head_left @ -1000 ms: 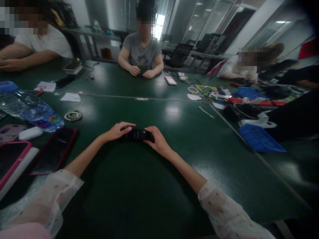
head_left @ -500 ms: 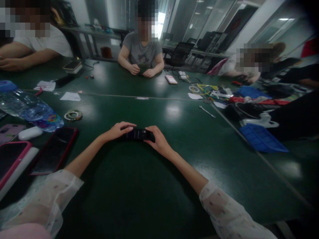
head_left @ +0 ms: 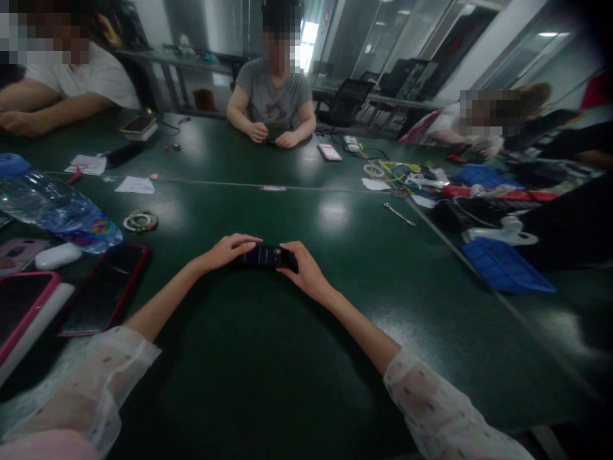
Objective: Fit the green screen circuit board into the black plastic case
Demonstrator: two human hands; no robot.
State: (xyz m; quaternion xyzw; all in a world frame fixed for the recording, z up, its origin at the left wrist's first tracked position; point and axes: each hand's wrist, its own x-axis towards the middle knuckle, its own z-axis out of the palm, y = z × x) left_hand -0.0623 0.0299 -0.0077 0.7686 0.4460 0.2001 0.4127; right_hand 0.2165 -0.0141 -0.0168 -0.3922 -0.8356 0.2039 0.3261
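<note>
Head view: left hand and right hand hold a lit phone by its ends, what remains undone unclear.

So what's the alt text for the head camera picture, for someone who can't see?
Left hand and right hand hold a black handheld device at a green table. Plastic bottle, bracelets, red-edged phone at left; wrench, blue tray at right; person in grey sits opposite.
</note>
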